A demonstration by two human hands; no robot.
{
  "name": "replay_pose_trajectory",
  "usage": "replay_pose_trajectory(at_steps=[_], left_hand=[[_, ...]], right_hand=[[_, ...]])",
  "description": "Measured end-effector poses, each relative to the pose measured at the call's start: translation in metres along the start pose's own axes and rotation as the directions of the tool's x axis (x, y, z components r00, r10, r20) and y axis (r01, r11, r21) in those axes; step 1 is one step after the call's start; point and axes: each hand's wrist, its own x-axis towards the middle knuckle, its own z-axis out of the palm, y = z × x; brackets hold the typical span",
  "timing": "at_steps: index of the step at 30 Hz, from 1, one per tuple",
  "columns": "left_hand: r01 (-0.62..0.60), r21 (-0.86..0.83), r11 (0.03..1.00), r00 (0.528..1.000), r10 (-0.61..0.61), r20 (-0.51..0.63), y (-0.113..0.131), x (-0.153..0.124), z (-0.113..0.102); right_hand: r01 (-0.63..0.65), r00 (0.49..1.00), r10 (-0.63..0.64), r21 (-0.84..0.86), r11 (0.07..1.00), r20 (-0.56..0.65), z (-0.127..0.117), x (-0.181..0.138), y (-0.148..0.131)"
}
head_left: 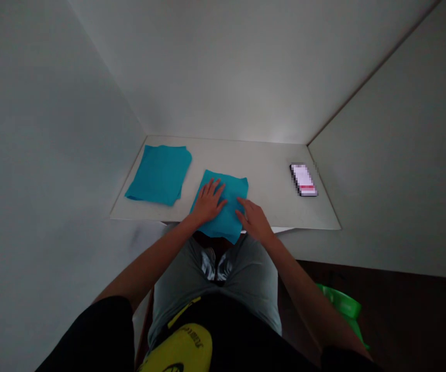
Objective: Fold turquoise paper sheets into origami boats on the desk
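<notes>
One teal cloth [233,187] is being pressed flat on the desk [269,170], well to the left of the phone [304,180] and nearer the person than it, with its near corner hanging over the desk's edge. The left hand [208,200] is being laid on the half of the cloth farther from the phone. Its grip is fully open, with fingers spread and palm down, and nothing is being clasped. The right hand [254,219] is being rested on the cloth's edge toward the phone, its grip likewise open and flat as far as can be seen. Whether that edge is being pinched under the fingers cannot be told.

A second teal cloth [159,174] is being left farther again from the phone, apart from the first. It is squared up and seemingly in several layers.

Judged from this, one piece is being counted as done, since the second teal cloth looks folded and set aside. The cloth under the hands looks already brought down to a rough smaller square and is being smoothed. Its work therefore seems to be at a late stage, though its edges are not yet squared and it is not yet placed with the other.

A green object [341,302] is being left on the floor, below the phone and nearer the person.
</notes>
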Motion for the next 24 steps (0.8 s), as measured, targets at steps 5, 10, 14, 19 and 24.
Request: replay_pose_trajectory(at_steps=[5, 10, 14, 19, 24], left_hand=[[0.006, 0.02, 1.0, 0.997, -0.007, 0.073, 0.006, 0.007, 0.014], [0.041, 0.033, 0.999, 0.997, -0.042, 0.06, 0.011, 0.035, 0.022], [0.114, 0.001, 0.994, 0.994, -0.114, 0.003, 0.013, 0.056, 0.027], [0.089, -0.013, 0.996, 0.996, -0.089, -0.014, -0.004, 0.079, 0.024], [0.153, 0.02, 0.988, 0.987, -0.152, -0.048, -0.025, 0.101, 0.019]], right_hand=[[-0.007, 0.998, 0.006, 0.014, 1.0, 0.057, 0.04, 0.031, -0.009], [-0.053, 0.997, 0.057, -0.068, 0.996, 0.056, 0.051, 0.087, -0.003], [-0.075, 0.996, 0.081, -0.182, 0.98, 0.025, 0.042, 0.121, 0.024], [-0.105, 0.993, 0.114, -0.261, 0.96, 0.018, 0.031, 0.147, 0.051], [-0.061, 0.997, 0.071, -0.273, 0.96, 0.028, 0.029, 0.167, 0.064]])
